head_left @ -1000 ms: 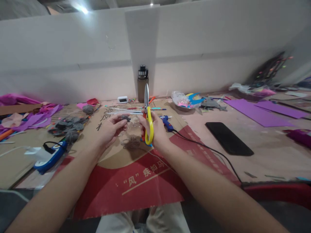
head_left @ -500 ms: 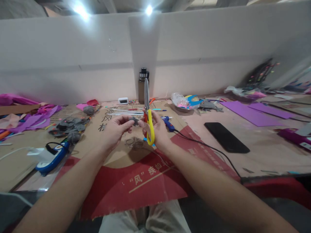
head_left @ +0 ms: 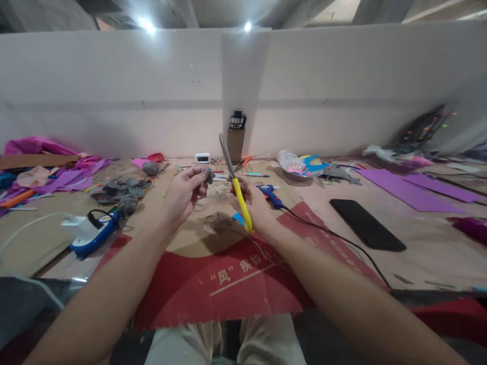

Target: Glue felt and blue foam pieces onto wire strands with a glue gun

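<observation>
Hovering over printed cardboard on the table, pinching a small grey fuzzy piece in the closed left hand and gripping yellow-handled scissors in the right hand, blades tilting up. Judging the piece light, soft and crushable, probably favouring a gentle fingertip pinch at its edge. Working just short of a blue glue gun and, farther off, a bottle.

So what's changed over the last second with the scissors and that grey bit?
The yellow-handled scissors in the right hand stood upright; their blades now tilt left, toward the small grey fuzzy piece pinched in the left hand. Nothing taken up or let go. The blue glue gun and black phone lie where they were.
</observation>
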The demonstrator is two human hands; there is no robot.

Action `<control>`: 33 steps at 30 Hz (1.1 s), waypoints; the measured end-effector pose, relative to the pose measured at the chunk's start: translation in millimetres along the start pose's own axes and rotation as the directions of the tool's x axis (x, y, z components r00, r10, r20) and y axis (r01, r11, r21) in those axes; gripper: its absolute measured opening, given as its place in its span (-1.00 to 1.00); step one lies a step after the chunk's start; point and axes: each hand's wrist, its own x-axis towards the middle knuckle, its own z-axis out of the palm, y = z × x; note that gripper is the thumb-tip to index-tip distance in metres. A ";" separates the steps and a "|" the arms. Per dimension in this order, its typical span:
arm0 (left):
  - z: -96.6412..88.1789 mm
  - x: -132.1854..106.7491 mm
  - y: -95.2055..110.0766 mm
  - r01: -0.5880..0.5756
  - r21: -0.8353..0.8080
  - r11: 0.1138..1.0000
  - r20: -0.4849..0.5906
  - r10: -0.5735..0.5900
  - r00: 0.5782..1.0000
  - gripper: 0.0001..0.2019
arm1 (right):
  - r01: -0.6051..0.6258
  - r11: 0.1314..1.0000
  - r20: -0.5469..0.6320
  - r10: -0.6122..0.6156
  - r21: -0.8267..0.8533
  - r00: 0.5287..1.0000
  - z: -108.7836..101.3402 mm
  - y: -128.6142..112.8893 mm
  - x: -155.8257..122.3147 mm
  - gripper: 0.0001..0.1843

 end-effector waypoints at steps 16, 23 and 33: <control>12.7 -3.7 -20.9 0.369 -0.103 0.924 0.317 -0.321 0.892 -0.78 | 0.101 0.993 -0.049 -0.104 -0.054 0.993 -7.3 -15.2 5.2 -0.49; 14.4 -4.1 -22.2 0.282 -0.097 0.954 0.238 -0.253 0.938 -0.73 | 0.079 0.997 -0.068 -0.077 0.027 0.995 -7.7 -10.7 6.4 -0.51; 16.5 -5.7 -24.8 0.175 0.054 0.983 0.150 -0.181 0.972 -0.80 | 0.066 0.998 -0.109 -0.066 -0.004 0.992 -8.1 -6.8 8.9 -0.62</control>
